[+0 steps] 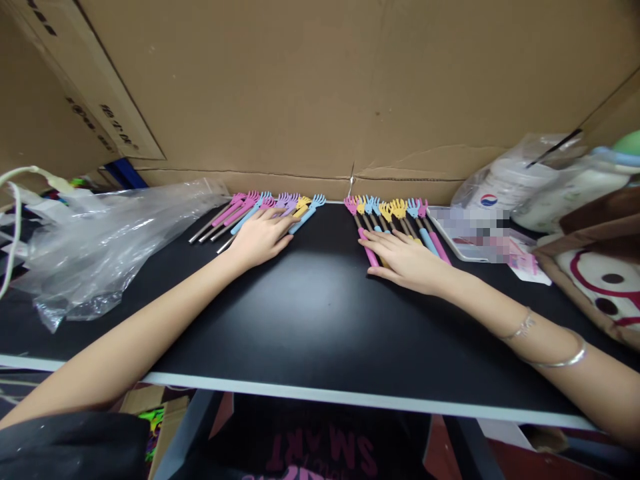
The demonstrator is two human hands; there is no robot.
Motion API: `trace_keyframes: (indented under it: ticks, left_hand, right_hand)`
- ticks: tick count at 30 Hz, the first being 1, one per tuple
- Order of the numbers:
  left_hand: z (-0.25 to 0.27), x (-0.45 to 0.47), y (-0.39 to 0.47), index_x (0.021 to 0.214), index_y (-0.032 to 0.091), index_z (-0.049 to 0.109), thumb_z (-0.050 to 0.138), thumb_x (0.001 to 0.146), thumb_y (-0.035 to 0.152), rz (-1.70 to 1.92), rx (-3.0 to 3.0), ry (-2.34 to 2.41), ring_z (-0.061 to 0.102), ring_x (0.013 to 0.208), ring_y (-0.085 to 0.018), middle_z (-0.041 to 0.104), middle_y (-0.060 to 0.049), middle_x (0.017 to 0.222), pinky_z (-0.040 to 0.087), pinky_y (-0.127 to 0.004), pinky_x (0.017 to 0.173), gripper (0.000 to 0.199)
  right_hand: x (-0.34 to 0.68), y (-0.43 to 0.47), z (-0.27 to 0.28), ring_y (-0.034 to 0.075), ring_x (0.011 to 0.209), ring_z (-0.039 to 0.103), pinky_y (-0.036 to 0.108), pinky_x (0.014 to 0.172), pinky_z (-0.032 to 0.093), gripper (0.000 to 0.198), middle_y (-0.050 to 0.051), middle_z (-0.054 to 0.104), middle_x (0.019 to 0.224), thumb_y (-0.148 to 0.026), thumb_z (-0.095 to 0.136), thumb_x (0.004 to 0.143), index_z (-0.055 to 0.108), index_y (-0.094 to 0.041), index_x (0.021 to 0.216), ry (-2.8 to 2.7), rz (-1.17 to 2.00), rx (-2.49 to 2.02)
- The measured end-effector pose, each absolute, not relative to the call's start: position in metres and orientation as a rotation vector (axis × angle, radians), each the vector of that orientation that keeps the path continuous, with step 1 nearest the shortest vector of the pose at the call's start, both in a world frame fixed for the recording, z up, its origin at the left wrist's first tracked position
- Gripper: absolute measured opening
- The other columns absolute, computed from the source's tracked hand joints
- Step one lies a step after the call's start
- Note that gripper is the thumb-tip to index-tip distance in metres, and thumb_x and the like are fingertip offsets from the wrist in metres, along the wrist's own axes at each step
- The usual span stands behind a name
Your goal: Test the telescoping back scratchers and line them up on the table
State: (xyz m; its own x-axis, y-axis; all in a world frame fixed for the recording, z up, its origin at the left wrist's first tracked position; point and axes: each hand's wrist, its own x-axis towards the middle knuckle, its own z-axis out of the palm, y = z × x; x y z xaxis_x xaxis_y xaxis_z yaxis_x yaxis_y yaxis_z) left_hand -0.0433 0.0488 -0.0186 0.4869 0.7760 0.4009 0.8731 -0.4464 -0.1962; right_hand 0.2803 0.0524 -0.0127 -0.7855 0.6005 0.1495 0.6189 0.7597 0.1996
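Two rows of back scratchers with small claw heads lie on the black table [320,320]. In the left row, pink, blue, purple and yellow back scratchers [245,208] show metal rods toward me. My left hand [260,239] rests flat over that row, fingers extended, its thumb near a blue back scratcher [309,213]. The right row has back scratchers [399,208] with coloured handles pointing toward me. Across those handles lies my right hand [407,260], fingers spread, beside a pink handle [369,250]. Parts of both rows are hidden under my hands.
A clear plastic bag [115,233] and a white cable [17,220] lie at the left. At the right are a phone [465,250], a bagged white cup [515,180] and a brown bag with a cartoon face [600,273]. A cardboard wall [320,87] stands behind.
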Motion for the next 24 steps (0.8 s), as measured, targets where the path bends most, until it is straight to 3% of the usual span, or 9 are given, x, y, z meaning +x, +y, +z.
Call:
trace_keyframes:
  ticks: [10, 17, 24]
  left_hand:
    - [-0.022, -0.044, 0.051, 0.123, 0.017, 0.057, 0.042, 0.091, 0.032, -0.355, -2.363, -1.347, 0.053, 0.115, -0.027, 0.06, -0.015, 0.118, 0.045, -0.043, 0.095, 0.038]
    - [-0.017, -0.039, 0.046, 0.116, 0.02, 0.063, 0.042, 0.091, 0.031, -0.348, -2.366, -1.321, 0.055, 0.11, -0.025, 0.065, -0.011, 0.11, 0.046, -0.041, 0.093, 0.034]
    - [-0.013, -0.023, 0.033, 0.111, 0.021, 0.066, 0.042, 0.092, 0.03, -0.421, -2.448, -1.208, 0.06, 0.098, -0.021, 0.068, -0.008, 0.102, 0.045, -0.037, 0.088, 0.031]
  right_hand:
    - [0.28, 0.046, -0.013, 0.026, 0.13, 0.041, 0.056, 0.109, 0.02, 0.051, 0.014, 0.048, 0.138, -0.044, 0.034, 0.094, 0.046, -0.015, 0.135, -2.743, -0.425, -0.961]
    - [0.273, 0.036, -0.002, 0.025, 0.123, 0.046, 0.052, 0.106, 0.027, 0.041, 0.011, 0.062, 0.121, -0.039, 0.038, 0.094, 0.057, -0.017, 0.122, -2.675, -0.41, -0.913]
    - [0.27, 0.03, -0.001, 0.023, 0.114, 0.05, 0.045, 0.102, 0.033, 0.036, 0.01, 0.066, 0.107, -0.036, 0.039, 0.093, 0.063, -0.016, 0.112, -2.678, -0.427, -0.866]
